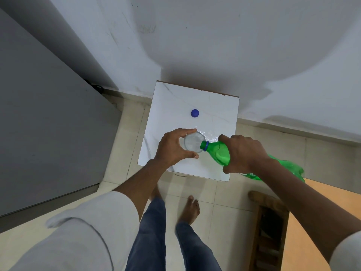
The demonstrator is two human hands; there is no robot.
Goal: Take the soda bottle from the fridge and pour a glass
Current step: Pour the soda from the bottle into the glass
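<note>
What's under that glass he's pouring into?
The glass stands on the small white marble-patterned table, gripped by the left hand. Seen from straight above, its base hides the spot beneath. The blue cap lies farther back on the tabletop.

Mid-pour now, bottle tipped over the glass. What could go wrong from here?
1. The green bottle has its mouth at the rim of the glass, not centred; soda could run down the outside.
2. The glass stands near the front edge of the small white table, so a nudge from the left hand might tip it off.
</note>
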